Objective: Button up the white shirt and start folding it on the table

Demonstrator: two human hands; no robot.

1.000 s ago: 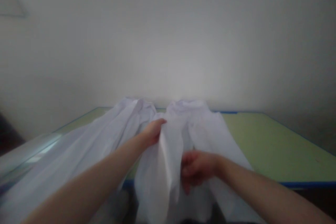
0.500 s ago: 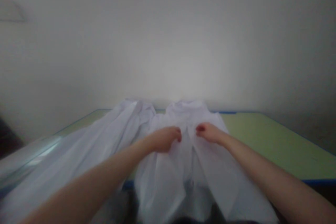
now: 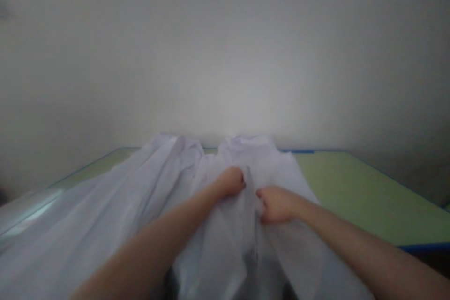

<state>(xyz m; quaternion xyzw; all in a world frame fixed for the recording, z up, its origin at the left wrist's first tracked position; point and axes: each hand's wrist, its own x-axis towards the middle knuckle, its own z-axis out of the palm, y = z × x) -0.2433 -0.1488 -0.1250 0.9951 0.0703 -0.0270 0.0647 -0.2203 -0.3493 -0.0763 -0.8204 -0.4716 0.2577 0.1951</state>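
A white garment [image 3: 116, 211] lies spread over a green table [image 3: 358, 192] and hangs over the near edge. My left hand [image 3: 230, 182] is closed, pinching the fabric near the middle front of the garment. Just to its right and a little nearer to me, my right hand [image 3: 276, 204] is closed in a fist on a fold of the same cloth. The two hands are almost touching. The fingertips are partly buried in the fabric.
A plain pale wall [image 3: 225, 56] rises directly behind the table. The table has a blue edge strip [image 3: 422, 247] at the near right. Bare green surface shows to the right of the garment.
My right hand has come down and back towards me, gripping the fabric lower than before. My left hand has stayed pinched near the middle. The view has shifted slightly.
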